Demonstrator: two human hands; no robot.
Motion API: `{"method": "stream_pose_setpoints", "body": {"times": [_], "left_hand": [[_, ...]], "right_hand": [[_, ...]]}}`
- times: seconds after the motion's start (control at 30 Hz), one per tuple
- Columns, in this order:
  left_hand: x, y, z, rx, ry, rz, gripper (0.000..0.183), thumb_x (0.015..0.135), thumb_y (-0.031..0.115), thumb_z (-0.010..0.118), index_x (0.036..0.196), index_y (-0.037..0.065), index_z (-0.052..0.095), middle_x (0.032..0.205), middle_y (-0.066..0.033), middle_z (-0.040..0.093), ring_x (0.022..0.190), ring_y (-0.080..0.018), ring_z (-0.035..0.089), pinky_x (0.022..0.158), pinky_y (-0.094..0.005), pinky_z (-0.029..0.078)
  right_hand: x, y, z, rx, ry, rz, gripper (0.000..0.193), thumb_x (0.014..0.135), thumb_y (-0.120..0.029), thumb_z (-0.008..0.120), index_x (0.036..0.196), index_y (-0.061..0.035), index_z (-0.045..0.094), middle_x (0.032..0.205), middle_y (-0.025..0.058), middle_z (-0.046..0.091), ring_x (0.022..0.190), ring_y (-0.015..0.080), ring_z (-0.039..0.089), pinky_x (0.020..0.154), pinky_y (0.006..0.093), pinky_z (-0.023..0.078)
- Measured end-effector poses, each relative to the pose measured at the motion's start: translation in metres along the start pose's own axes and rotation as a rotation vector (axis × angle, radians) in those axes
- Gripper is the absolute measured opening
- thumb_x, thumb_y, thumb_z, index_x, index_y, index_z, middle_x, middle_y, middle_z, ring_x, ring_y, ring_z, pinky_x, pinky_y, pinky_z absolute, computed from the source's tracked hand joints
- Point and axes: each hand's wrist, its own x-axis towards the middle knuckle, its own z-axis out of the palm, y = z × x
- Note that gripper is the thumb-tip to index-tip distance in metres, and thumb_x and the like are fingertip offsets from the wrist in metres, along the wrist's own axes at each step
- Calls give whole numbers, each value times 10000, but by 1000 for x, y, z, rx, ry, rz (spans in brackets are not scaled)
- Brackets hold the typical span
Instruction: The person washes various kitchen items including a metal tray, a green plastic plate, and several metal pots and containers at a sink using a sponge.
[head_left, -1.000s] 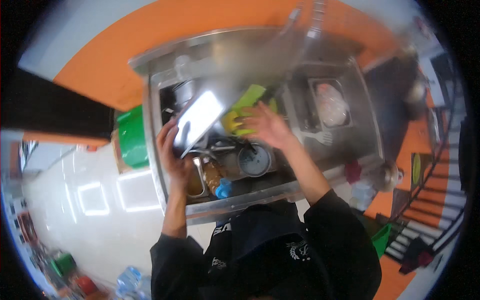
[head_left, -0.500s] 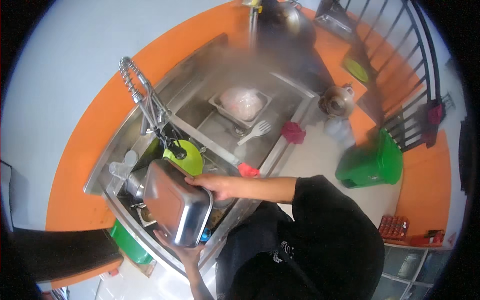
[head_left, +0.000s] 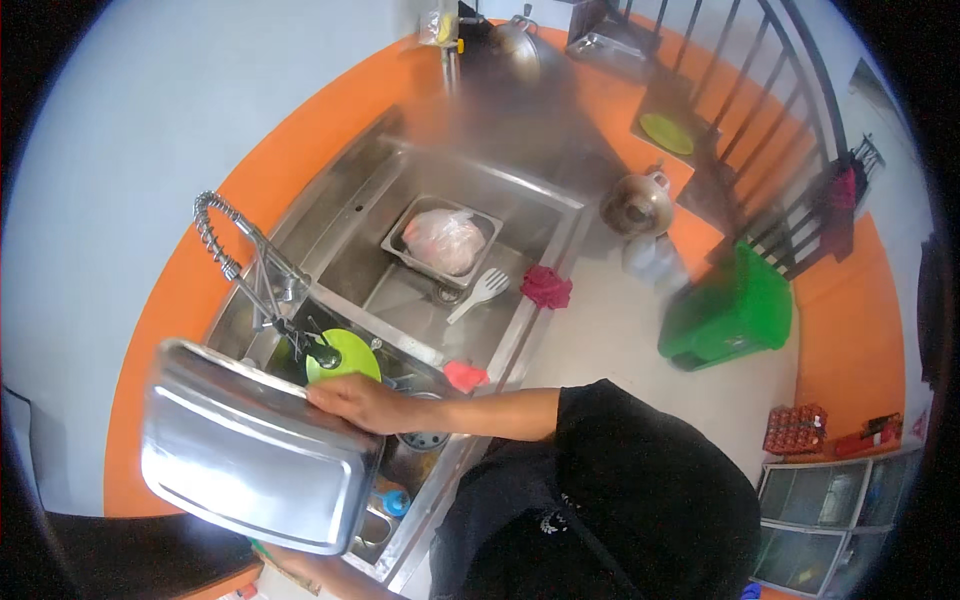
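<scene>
Stainless steel fills the right hand [head_left: 368,402]: it pinches the edge of a deep rectangular pan [head_left: 250,450], thumb and fingers closed on the rim. The left hand [head_left: 292,562] sits low beneath the pan, mostly covered by it, so whether its fingers grip, press or merely support cannot be told. The pan hangs tilted over the left end of the sink [head_left: 400,295], its broad shiny face toward the camera

Close by the right hand lie a lime-green plate [head_left: 345,355] and a round metal pot [head_left: 422,428]; a coiled-spring faucet [head_left: 255,255] arches above the plate. Near the pan's lower corner is a blue-capped bottle [head_left: 395,500]. Farther out, the other basin holds a small steel tray [head_left: 398,257] with a plastic-wrapped bundle [head_left: 445,240], beside a white slotted turner [head_left: 480,295]

If the metal is wet, the right hand's edge grip could slip, and the tilted weight might swing down onto the bottle; a careless turn could also knock the faucet. Much of the left basin is hidden behind the pan, haze blurs the sink's far corner, and the left forearm is cut off by the lower edge
</scene>
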Motion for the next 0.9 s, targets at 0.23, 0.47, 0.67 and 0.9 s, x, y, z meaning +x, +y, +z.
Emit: {"method": "stream_pose_setpoints", "body": {"times": [0.23, 0.47, 0.67, 0.9], "left_hand": [[-20, 54, 166, 29, -466, 195, 721, 900, 460, 417, 1429, 39, 168, 1387, -176, 306, 1249, -263, 347, 1009, -402, 301], [-41, -51, 208, 41, -552, -17, 674, 859, 421, 546, 1346, 10, 328, 1119, -144, 528, 922, -243, 561, 790, -364, 471], [-54, -153, 232, 40, -390, -346, 516, 892, 302, 527, 1310, 42, 372, 967, -95, 569, 817, -213, 582, 690, -339, 483], [-70, -194, 271, 194, -116, -467, 425, 867, 201, 498, 1272, 97, 420, 1008, -102, 560, 834, -234, 566, 685, -354, 481]], "right_hand": [[1, -59, -161, 213, 495, 23, 362, 884, -325, 570, 1078, -24, 613, 1029, 46, 605, 944, 126, 537, 873, 263, 390], [-85, -86, -408, 679, 964, -139, 374, 871, -307, 565, 1130, -37, 560, 1107, 99, 588, 997, 234, 571, 890, 404, 461], [-86, -50, -658, 771, 1261, -152, 298, 909, -255, 488, 1084, -28, 568, 1065, 112, 600, 942, 250, 592, 855, 434, 485], [-57, -4, -881, 794, 1392, -247, 262, 933, -222, 414, 1034, -41, 574, 1027, 127, 609, 898, 256, 606, 816, 460, 503]]}}
